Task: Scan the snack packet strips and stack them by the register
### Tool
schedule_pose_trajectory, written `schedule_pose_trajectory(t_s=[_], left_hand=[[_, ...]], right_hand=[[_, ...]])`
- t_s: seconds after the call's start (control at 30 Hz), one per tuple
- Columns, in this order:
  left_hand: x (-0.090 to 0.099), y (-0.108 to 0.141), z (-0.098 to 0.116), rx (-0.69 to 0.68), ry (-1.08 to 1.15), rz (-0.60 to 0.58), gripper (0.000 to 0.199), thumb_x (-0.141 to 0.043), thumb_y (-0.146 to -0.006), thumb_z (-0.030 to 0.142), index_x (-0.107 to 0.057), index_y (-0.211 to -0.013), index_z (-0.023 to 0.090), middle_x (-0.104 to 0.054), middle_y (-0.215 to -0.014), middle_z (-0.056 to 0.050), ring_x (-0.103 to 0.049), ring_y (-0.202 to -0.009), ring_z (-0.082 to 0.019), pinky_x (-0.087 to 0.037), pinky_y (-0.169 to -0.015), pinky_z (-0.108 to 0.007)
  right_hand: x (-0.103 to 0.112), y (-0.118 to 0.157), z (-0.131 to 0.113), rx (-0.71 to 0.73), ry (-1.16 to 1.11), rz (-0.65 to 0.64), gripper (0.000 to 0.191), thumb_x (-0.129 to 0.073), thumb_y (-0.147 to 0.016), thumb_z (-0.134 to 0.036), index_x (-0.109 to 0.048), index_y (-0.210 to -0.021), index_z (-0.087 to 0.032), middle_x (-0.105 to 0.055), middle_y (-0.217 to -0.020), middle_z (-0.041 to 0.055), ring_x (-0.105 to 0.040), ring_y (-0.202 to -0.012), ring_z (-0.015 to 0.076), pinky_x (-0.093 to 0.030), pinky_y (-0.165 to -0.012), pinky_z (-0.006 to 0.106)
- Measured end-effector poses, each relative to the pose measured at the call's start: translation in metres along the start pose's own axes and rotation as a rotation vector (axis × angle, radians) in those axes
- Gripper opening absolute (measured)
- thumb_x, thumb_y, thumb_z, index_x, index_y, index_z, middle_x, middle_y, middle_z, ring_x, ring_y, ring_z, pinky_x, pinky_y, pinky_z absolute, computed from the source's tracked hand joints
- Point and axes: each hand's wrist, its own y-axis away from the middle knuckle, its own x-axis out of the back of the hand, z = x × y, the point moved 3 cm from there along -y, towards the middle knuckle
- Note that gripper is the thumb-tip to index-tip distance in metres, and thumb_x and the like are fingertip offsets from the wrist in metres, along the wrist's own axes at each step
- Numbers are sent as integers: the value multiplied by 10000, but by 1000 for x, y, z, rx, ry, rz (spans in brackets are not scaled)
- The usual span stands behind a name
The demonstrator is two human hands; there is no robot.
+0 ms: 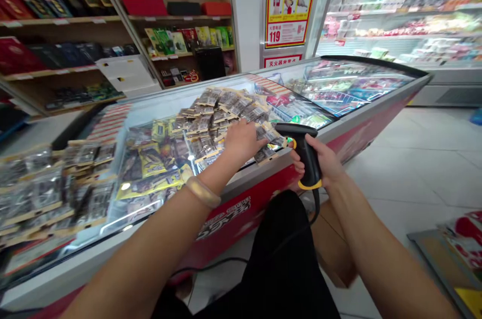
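My right hand [326,161] is wrapped round the handle of a black and yellow barcode scanner [309,158], whose head points left at the freezer's front edge. Its cable hangs down past my knee. My left hand [243,141], with a gold bangle on the wrist, rests palm down on a heap of small clear-and-brown packets [211,113] on the freezer's glass top. Its thumb reaches out to the right, by packets close to the scanner; whether the fingers grip a packet is hidden.
The long chest freezer [361,131] crosses the view, frozen goods under its glass. More packets [45,188] lie on its left end. Behind stand wooden shelves [176,18] and a lit cooler [402,33]. A cardboard box [333,249] sits by my leg.
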Motion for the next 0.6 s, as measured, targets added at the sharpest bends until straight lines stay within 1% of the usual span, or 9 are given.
schedule_pose_trajectory(t_s=[0.13, 0.2, 0.3, 0.4, 0.43, 0.5, 0.6], left_hand=[[-3, -6, -2, 41, 30, -58, 449, -682, -795, 520, -685, -1065, 162, -675, -1130, -160, -621, -1097, -317, -474, -909, -380], [-5, -8, -4, 75, 90, -72, 473, -701, -782, 497, -649, -1109, 159, -679, -1135, -158, -637, -1073, -304, -482, -879, -360], [-4, -7, -8, 126, 178, -59, 495, -663, -824, 447, -566, -1202, 142, -679, -1146, -165, -642, -1077, -304, -485, -863, -356], [0, -2, -16, 193, 281, 0, 419, -606, -873, 412, -548, -1181, 134, -679, -1113, -167, -646, -1058, -305, -494, -845, -357], [2, 1, -21, 221, 335, 31, 386, -587, -886, 403, -550, -1163, 136, -681, -1085, -159, -656, -1022, -296, -500, -825, -353], [3, 6, -35, 283, 483, 78, 323, -530, -918, 394, -553, -1123, 146, -681, -991, -125, -675, -872, -255, -515, -743, -334], [3, 17, -63, 363, 713, 117, 267, -442, -951, 385, -552, -1058, 167, -642, -851, -59, -619, -605, -173, -499, -582, -297]], right_hand=[[7, -5, 6, 4, -20, -3, 375, -663, -793, -528, -610, -873, -166, -521, -591, -17, -430, -438, 97, -373, -407, 222], [9, -7, 8, 5, -21, -5, 374, -646, -812, -528, -615, -887, -163, -518, -593, -17, -432, -442, 97, -377, -412, 220], [9, -8, 10, 4, -21, -5, 377, -632, -826, -527, -624, -899, -158, -514, -585, -20, -428, -443, 93, -381, -417, 212], [5, -7, 10, 1, -34, -1, 369, -639, -820, -519, -620, -881, -156, -520, -580, -17, -428, -439, 92, -377, -411, 209], [2, -7, 9, 4, -41, -1, 365, -643, -817, -516, -616, -872, -157, -521, -580, -16, -429, -436, 91, -375, -407, 208], [-6, -5, 10, 10, -50, -11, 355, -648, -815, -508, -608, -858, -158, -525, -585, -14, -434, -434, 90, -374, -400, 206], [-28, -6, 14, -25, -35, -60, 346, -641, -823, -503, -604, -854, -160, -535, -588, -12, -447, -432, 93, -384, -395, 207]])
